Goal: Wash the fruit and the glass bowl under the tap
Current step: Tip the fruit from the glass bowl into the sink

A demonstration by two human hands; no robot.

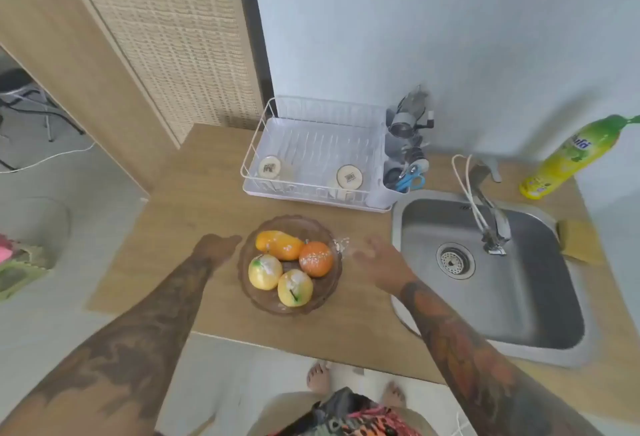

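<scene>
Glass bowl: the glass bowl (250,284) stands on the wooden bench (194,214), near its front edge, just left of the sink (540,300)
In the bowl: four fruits with white specks on them; a long orange-yellow fruit (278,245) at the back, a round orange fruit (316,259) at the right, a yellow fruit (265,271) at the left, a second yellow fruit (295,287) at the front
Long axis: the long fruit lies across the bowl, its axis from back-left to front-right; the dark stem of the front yellow fruit points to the front edge of the bench
Left grip: the left hand (216,248) is just beside the left rim of the bowl, fingers straight, holding nothing; I cannot tell if it touches the rim
Right grip: the right hand (379,262) is between the bowl and the sink, fingers spread and blurred, holding nothing
Sink: a steel basin at the right end of the bench, with a drain strainer (455,260) in its bottom and the tap (491,217) over it
Dish rack: the white dish rack (256,144) at the back edge holds two upturned cups (349,177); its side holder has blue scissors (410,180) and metal utensils
Back right corner: a green-yellow bottle (571,158); a yellow sponge (578,240) lies at the right rim of the sink
</scene>
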